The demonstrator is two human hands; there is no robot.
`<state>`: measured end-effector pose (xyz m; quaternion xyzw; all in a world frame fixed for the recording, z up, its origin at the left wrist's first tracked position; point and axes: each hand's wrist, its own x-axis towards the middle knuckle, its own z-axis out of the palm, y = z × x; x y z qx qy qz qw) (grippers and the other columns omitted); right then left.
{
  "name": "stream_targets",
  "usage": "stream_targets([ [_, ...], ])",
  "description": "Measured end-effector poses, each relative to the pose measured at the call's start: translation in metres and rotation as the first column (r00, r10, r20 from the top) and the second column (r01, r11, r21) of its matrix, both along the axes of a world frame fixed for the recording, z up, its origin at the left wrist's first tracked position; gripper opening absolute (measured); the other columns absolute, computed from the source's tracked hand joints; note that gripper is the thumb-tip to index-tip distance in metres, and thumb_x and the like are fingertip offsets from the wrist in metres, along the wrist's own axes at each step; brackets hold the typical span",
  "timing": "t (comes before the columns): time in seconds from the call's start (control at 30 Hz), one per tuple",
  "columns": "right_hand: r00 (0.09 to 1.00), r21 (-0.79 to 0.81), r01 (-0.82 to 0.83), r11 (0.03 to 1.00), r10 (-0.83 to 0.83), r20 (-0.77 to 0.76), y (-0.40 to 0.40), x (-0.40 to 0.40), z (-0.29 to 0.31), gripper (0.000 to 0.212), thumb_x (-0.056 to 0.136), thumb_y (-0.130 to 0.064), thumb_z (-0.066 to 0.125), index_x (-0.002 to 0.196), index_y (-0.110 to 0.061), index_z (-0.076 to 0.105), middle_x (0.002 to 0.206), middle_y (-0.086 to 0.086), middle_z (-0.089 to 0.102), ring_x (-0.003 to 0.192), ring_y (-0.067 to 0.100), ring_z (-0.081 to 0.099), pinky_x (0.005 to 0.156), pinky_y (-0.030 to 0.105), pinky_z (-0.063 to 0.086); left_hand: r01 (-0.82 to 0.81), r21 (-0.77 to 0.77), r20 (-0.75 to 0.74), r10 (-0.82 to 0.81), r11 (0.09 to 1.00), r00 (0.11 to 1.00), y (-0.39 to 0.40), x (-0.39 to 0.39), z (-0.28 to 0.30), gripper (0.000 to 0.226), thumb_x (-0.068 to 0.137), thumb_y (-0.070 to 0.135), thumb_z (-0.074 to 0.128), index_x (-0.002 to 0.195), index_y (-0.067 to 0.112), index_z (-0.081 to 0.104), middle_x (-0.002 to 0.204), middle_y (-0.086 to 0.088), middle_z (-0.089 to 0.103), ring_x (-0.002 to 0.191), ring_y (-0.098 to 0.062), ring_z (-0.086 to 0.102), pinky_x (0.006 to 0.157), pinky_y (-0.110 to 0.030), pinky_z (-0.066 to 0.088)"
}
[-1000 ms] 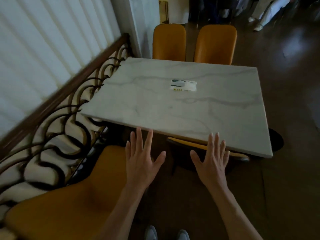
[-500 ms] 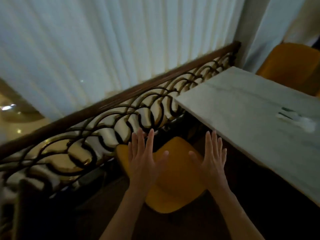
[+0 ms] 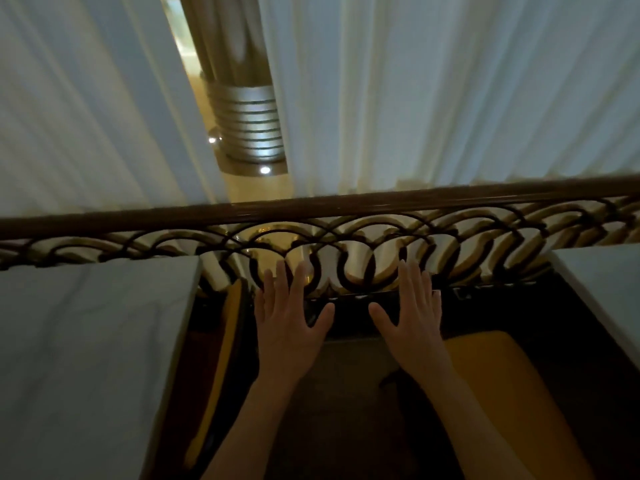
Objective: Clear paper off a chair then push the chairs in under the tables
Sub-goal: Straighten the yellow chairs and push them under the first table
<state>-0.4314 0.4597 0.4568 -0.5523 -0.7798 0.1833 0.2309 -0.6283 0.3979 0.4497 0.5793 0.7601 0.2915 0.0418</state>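
Observation:
My left hand (image 3: 289,320) and my right hand (image 3: 412,317) are held out flat with fingers spread, holding nothing, over the dark floor between two tables. An orange chair (image 3: 512,393) stands to the right of my right hand, pulled out from the marble table (image 3: 609,292) at the right edge. A second orange chair (image 3: 221,368) shows as a thin edge tucked against the marble table (image 3: 86,358) on the left. No paper is in sight.
An ornate metal railing (image 3: 346,233) with a wooden top rail runs across just beyond my fingertips. White curtains (image 3: 433,91) hang behind it, with a gap showing a metallic column (image 3: 242,109). Dark floor (image 3: 346,393) lies between the tables.
My view has swung left, away from the marble table with the paper on it, and now faces the railing and curtains. Both hands stay spread and empty. Another table has come into view at left.

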Motion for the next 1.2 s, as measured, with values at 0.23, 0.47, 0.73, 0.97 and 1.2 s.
stream_targets([
  [0.23,0.999,-0.022,-0.048,0.999,0.049,0.014,0.046,-0.033,-0.009,0.084,0.088,-0.073,0.023,0.152,-0.038,-0.017,0.162,-0.009,-0.022,0.148,0.015,-0.025,0.119,0.039,-0.016,-0.044,-0.028,0.003,0.044,0.999,0.999,0.041,-0.027,-0.008,0.083,0.091,0.073,0.030,0.159,0.035,-0.001,0.167,0.005,-0.015,0.152,-0.016,-0.019,0.122,-0.040,-0.010],
  [0.47,0.998,-0.056,0.015,0.998,-0.018,-0.057,0.118,-0.034,-0.019,0.086,0.086,-0.074,0.025,0.155,-0.034,-0.009,0.162,-0.009,-0.019,0.149,0.015,-0.022,0.120,0.042,-0.014,0.021,-0.048,-0.019,-0.022,0.999,1.000,0.122,-0.021,-0.006,0.081,0.091,0.074,0.029,0.156,0.039,-0.004,0.167,0.004,-0.015,0.152,-0.014,-0.020,0.120,-0.036,-0.014],
  [0.73,0.955,-0.093,0.272,0.958,-0.280,-0.094,0.157,0.031,-0.019,0.088,0.085,-0.077,0.021,0.155,-0.034,-0.009,0.160,-0.014,-0.020,0.148,0.013,-0.023,0.117,0.037,-0.017,0.279,-0.075,-0.009,-0.281,0.957,0.960,0.215,0.045,-0.006,0.080,0.090,0.077,0.023,0.151,0.046,-0.018,0.166,0.005,-0.018,0.151,-0.013,-0.022,0.120,-0.036,-0.014],
  [0.97,0.736,-0.159,0.659,0.735,-0.674,-0.064,0.132,0.107,-0.027,0.087,0.088,-0.075,0.027,0.153,-0.035,-0.015,0.162,-0.013,-0.017,0.147,0.011,-0.022,0.116,0.036,-0.017,0.632,-0.082,0.044,-0.631,0.771,0.775,0.270,0.129,-0.011,0.082,0.091,0.074,0.028,0.157,0.037,-0.002,0.168,0.000,-0.008,0.154,-0.018,-0.012,0.124,-0.043,-0.003],
  [1.2,0.361,-0.153,0.916,0.369,-0.929,-0.081,0.060,0.129,-0.026,0.087,0.084,-0.076,0.021,0.153,-0.034,-0.012,0.163,-0.010,-0.015,0.149,0.013,-0.018,0.117,0.037,-0.015,0.887,-0.086,0.101,-0.882,0.453,0.460,0.271,0.196,-0.021,0.084,0.089,0.080,0.021,0.158,0.037,-0.001,0.168,0.004,-0.006,0.154,-0.016,-0.012,0.124,-0.044,0.000],
])
